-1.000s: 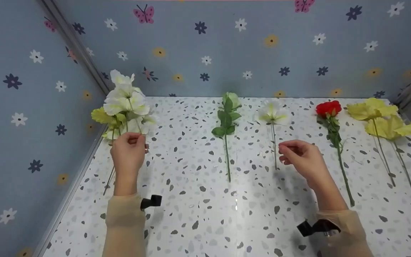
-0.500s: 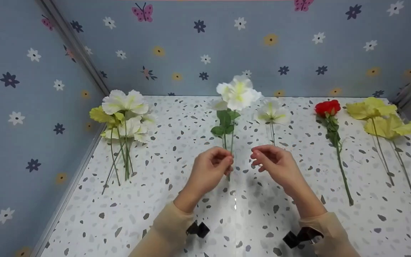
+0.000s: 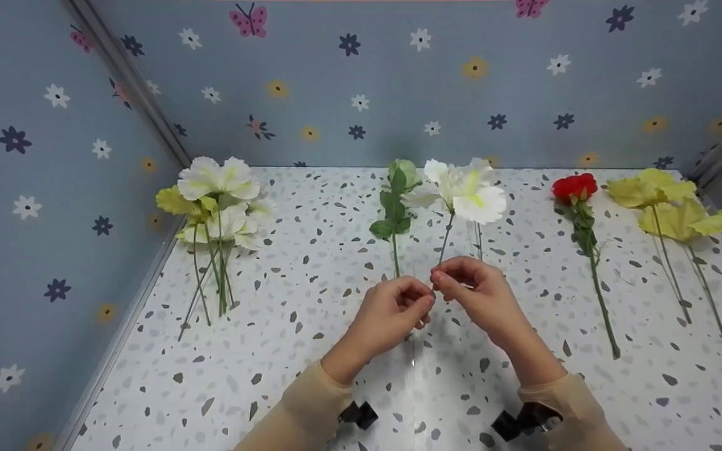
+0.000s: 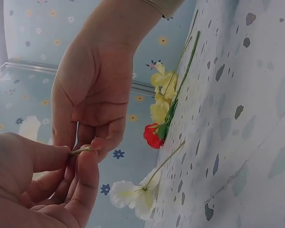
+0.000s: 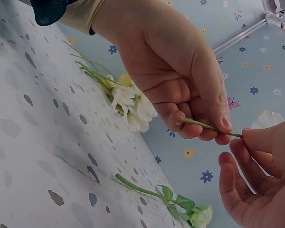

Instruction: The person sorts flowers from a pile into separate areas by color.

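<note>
My left hand [image 3: 392, 313] and right hand [image 3: 477, 294] meet above the middle of the table, both pinching the thin stem [image 5: 206, 125] of a white flower [image 3: 477, 194]. The flower's ruffled bloom, marked with yellow, tilts up and away beyond the right hand. The left thumb and fingers hold the stem near its cut end [image 4: 87, 149]. The right fingertips grip it a little higher, toward the bloom. Behind the hands lies a pale green rose [image 3: 393, 213] with leaves. A second white flower [image 4: 141, 194] lies beside it, its head mostly hidden by the held bloom in the head view.
A group of white and yellow flowers [image 3: 220, 207] lies at the left. Toward the right are a red rose [image 3: 576, 189] and two yellow flowers [image 3: 680, 213]. Blue patterned panels [image 3: 361, 81] wall in the speckled white table [image 3: 323, 388] at back and sides.
From the left group, my left hand has carried a white flower to the middle. My right hand has moved slightly left and now pinches its stem too. The bloom has swung to the right.
</note>
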`<state>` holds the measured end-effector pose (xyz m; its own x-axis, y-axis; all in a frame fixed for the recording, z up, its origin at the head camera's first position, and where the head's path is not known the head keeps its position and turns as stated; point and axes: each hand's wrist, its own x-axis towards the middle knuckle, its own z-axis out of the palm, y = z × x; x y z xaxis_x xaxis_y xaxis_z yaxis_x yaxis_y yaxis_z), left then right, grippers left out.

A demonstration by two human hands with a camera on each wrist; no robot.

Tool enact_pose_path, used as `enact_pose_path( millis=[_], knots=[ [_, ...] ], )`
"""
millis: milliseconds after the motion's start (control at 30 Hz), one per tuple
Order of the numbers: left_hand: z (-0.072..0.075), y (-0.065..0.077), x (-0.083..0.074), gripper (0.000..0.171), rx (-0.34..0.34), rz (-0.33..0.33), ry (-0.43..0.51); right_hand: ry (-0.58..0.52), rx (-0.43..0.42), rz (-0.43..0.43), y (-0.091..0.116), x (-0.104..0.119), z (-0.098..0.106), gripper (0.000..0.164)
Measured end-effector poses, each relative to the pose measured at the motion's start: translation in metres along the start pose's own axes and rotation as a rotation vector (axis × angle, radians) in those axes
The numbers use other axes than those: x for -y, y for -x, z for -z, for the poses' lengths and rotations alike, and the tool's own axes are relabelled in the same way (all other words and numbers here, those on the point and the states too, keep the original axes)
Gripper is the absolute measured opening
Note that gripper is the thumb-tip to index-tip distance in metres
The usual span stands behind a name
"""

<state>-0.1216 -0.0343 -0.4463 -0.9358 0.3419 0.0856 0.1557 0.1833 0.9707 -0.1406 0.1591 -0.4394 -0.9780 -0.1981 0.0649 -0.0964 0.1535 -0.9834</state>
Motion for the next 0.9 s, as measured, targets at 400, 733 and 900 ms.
enact_pose_path(
  millis=[400,733,900],
  knots=[
    [-0.003,0.000,0.006,0.005,0.109,0.038,-0.040,-0.203,-0.033,-0.012,-0.002,-0.001,0.007,0.032],
    [-0.004,-0.002,0.008,0.005,0.097,0.043,-0.001,-0.230,-0.013,-0.031,-0.001,-0.003,-0.002,0.033],
    [-0.003,-0.003,0.009,0.006,0.104,0.062,0.006,-0.235,-0.043,-0.022,-0.001,-0.002,-0.001,0.030]
  ],
)
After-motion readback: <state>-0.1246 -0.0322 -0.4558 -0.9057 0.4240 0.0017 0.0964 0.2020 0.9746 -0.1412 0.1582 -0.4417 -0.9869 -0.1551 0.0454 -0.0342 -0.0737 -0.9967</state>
